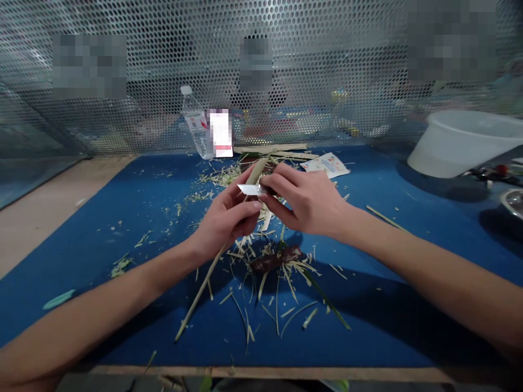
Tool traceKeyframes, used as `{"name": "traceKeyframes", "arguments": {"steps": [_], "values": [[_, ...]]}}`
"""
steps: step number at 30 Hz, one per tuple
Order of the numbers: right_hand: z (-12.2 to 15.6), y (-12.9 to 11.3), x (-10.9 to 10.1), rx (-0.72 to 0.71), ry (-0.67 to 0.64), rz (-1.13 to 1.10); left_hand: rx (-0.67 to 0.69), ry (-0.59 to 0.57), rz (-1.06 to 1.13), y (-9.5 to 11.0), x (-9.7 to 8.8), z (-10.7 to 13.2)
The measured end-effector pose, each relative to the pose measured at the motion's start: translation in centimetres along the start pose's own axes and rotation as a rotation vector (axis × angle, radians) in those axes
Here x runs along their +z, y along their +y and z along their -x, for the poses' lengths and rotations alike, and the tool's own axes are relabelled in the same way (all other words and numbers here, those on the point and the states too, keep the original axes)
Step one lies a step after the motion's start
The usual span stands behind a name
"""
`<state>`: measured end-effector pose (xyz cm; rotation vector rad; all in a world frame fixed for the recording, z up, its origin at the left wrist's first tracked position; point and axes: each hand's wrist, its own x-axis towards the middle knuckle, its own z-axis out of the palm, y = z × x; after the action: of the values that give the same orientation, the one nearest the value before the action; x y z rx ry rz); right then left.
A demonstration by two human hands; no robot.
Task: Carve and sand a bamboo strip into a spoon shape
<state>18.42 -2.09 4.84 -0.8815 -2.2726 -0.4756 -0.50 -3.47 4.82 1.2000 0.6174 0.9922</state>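
My left hand (231, 218) is closed around a thin bamboo strip (200, 296). The strip's long tail slants down toward the front of the table, and a wider pale green piece (257, 170) shows above the fingers. A small knife (248, 189) is gripped in my right hand (304, 198), its bright blade lying across the strip between both hands; the handle is mostly hidden by the fingers. Below the hands, a dark brown block (277, 259) lies among pale shavings (292, 280) on the blue mat (155, 321).
At the back stand a water bottle (196, 125) and a lit phone (220, 133), near flat bamboo strips (273, 148). A printed white packet (327, 165) lies right of them. A white tub (453, 144) and a metal bowl (512, 202) are at the right. Perforated metal (306, 65) closes the back.
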Motion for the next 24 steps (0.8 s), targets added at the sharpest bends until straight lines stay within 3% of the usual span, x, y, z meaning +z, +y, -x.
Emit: {"name": "traceKeyframes", "arguments": {"steps": [9, 24], "values": [[0.1, -0.3, 0.0, 0.116, 0.026, 0.038, 0.030, 0.065, 0.032, -0.4, 0.2, -0.3], [0.1, 0.0, 0.7, 0.172, 0.045, 0.159, 0.010, 0.117, 0.060, -0.6, 0.4, -1.1]]}}
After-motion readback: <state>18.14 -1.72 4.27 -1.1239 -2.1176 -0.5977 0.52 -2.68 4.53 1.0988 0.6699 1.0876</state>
